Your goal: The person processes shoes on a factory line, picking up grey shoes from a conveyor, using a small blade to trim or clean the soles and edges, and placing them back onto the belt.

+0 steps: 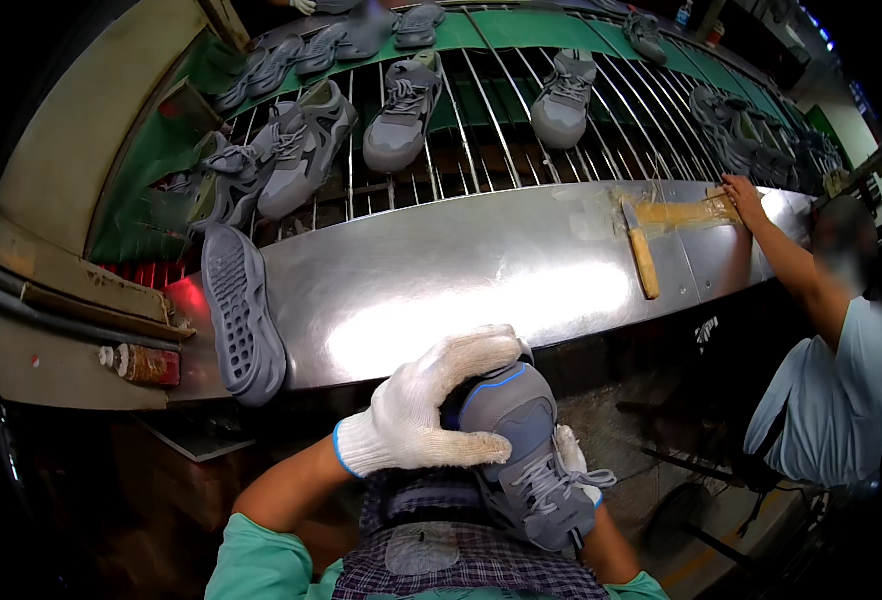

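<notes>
A grey sneaker with pale laces and a blue line around its toe is held in front of my body, toe pointing away from me. My left hand, in a white knit glove with a blue cuff, grips the toe end, its thumb lying across the upper. On the shoe's far right side, my right hand, also gloved, is mostly hidden behind it; a few fingers show against the upper. A loose grey sole with a grid of holes lies on the metal bench at the left.
Beyond the steel bench top, several grey shoes sit on a rack of metal rods. A wooden-handled knife lies on the bench beside brown tape. At the right, a co-worker's hand touches the bench. A red container rests at the left.
</notes>
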A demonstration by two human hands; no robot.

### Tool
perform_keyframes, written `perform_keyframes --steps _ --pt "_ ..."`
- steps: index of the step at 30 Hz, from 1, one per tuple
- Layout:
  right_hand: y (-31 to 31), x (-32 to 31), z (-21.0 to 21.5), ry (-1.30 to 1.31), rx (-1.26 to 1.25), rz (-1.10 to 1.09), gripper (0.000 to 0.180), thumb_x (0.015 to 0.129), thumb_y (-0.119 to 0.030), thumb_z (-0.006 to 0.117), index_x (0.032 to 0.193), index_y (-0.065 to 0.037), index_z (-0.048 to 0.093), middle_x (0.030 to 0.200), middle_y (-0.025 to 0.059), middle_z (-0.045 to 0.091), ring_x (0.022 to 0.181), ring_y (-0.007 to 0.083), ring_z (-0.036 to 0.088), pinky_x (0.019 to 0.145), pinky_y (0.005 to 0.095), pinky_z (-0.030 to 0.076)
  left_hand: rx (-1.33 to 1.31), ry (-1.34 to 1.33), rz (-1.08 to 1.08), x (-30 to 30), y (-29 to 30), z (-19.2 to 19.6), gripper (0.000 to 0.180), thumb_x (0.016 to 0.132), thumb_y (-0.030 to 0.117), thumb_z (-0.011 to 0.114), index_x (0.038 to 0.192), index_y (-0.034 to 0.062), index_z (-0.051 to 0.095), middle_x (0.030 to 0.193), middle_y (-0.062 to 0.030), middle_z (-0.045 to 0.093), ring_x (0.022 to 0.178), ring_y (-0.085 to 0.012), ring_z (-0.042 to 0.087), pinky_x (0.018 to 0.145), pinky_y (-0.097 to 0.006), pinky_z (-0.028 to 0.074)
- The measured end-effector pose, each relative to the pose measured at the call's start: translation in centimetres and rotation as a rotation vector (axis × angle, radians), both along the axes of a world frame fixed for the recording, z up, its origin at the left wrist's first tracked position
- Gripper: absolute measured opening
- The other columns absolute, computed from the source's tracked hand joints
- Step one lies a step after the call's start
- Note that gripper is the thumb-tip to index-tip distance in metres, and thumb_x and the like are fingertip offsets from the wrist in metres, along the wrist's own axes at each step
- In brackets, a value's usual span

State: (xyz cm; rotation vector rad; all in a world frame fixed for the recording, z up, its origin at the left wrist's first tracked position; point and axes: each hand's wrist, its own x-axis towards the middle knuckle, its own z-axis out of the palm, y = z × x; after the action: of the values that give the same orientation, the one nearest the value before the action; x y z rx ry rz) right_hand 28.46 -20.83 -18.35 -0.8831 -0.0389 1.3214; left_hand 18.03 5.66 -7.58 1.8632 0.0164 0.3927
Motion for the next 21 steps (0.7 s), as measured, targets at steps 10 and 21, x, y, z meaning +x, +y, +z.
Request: perform_keyframes --steps 10,21 --pt "1.4 0.3 1.8 -0.097 0.006 0.037 0.076 0.113 -0.051 0.052 0.16 0.007 0.041 0.153 0.0171 0.059 0.138 0.0222 0.058 0.117 0.0355 0.046 0.12 0.037 -0.013 -0.1 0.5 0.2 0.093 0.075 0.041 0.099 0.145 -0.0056 0.059 0.153 -0.0265 0.056 0.142 -0.038 0.056 0.118 -0.049 0.046" --pt "1.8 0.6 2.8 -0.079 0.082 0.043 0.073 0.113 -0.047 0.052 0.16 0.008 0.04 0.149 0.0184 0.06 0.133 0.0234 0.062 0.113 0.0357 0.051 -0.087 0.116 -0.069 0.2 0.4 0.8 0.087 0.077 0.037 0.098 0.144 -0.0047 0.06 0.152 -0.027 0.059 0.142 -0.0362 0.058 0.119 -0.047 0.046"
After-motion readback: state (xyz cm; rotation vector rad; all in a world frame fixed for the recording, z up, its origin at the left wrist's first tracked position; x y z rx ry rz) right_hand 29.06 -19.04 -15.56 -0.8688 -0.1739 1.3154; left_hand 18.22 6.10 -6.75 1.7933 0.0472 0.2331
